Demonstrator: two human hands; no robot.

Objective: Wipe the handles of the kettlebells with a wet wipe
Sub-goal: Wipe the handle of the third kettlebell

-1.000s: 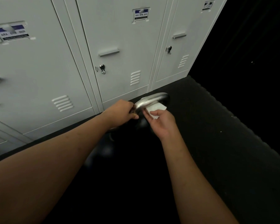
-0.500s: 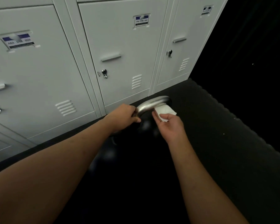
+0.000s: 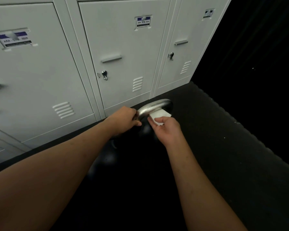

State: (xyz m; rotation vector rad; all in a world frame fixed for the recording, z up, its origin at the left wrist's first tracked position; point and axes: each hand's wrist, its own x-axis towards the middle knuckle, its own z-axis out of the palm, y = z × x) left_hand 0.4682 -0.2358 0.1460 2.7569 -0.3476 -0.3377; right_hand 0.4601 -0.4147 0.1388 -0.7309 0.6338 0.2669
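Fingers (image 3: pixel 135 122) of a person's left hand (image 3: pixel 123 116) curl around the left end of a kettlebell's polished steel handle (image 3: pixel 154 105) at the centre of the frame and grip it. The right hand (image 3: pixel 168 131), just to the right, pinches a folded white wet wipe (image 3: pixel 161 115) between its thumb and fingers. The wipe is pressed up against the underside of the handle's arch, near its middle. The kettlebell body (image 3: pixel 145 133) sits directly below the handle and between the two hands, so dark that it nearly vanishes into shadow. Faint glints lower in the frame mark other rounded shapes that are too dim to identify. Both bare forearms reach in from the bottom corners. A row of pale grey lockers (image 3: pixel 123 47) fills the upper left and upper centre. Each door has a pull bar, vent slots and a blue-and-white label (image 3: pixel 143 22), and a keyed lock (image 3: pixel 104 75) shows on the middle door. A dark, speckled floor (image 3: pixel 223 147) runs along the foot of the lockers and down the right side, and the upper right corner is black.
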